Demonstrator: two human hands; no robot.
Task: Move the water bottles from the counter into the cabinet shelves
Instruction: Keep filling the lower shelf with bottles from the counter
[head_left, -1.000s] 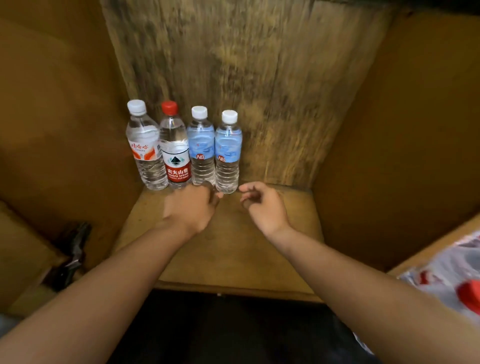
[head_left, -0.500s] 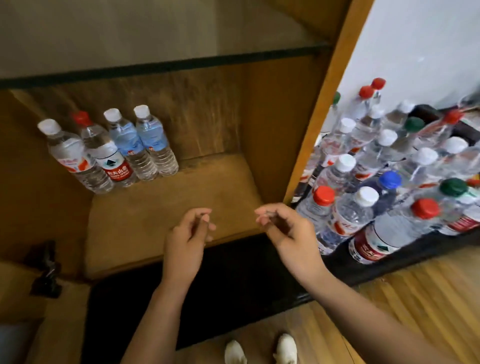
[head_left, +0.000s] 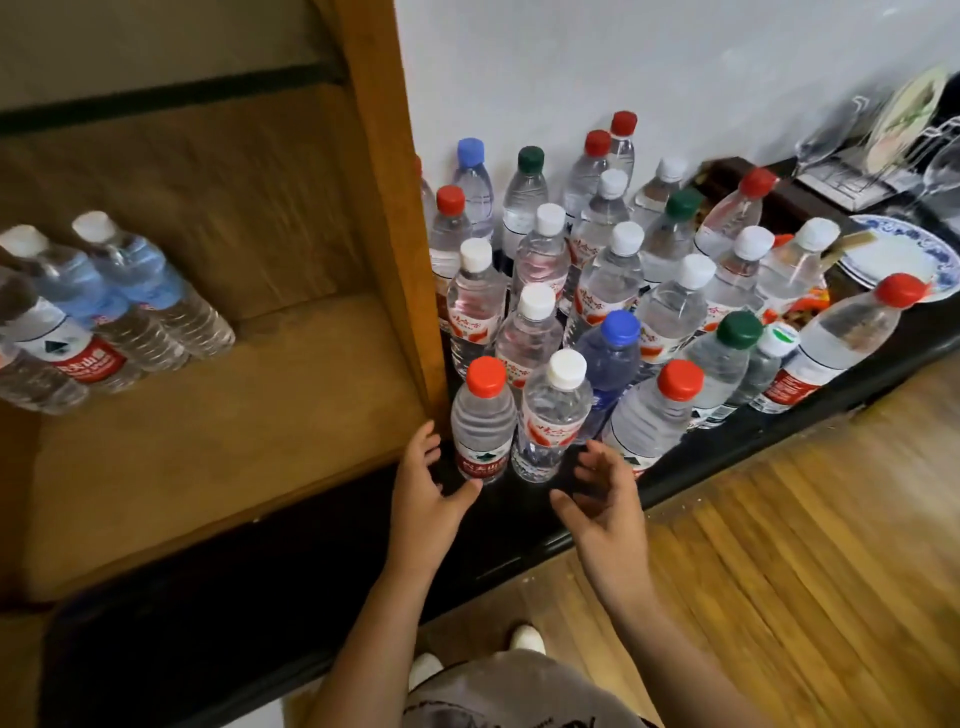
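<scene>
A: Status? Both hands empty, fingers spread: left hand (head_left: 423, 486), right hand (head_left: 605, 493), flanking the clear plastic red-capped bottle (head_left: 483, 421) and white-capped bottle (head_left: 553, 413) at the black table (head_left: 524, 514) edge.
B: Advise each grip mid-body, lifting straight, clearing neighbours.

- The view now sits to the right of where it was a second ago: the cabinet shelf (head_left: 218, 431) fills only the left half of the frame, and the counter (head_left: 519, 512) crowded with bottles fills the centre and right.
- The left hand (head_left: 423, 493) is off the shelf and open beside the red-capped bottle (head_left: 483, 418) at the counter's front edge.
- The right hand (head_left: 605, 501) is open too, just right of the white-capped bottle (head_left: 553, 413).
- The shelved bottles (head_left: 104, 312) now lie at the far left edge.
</scene>
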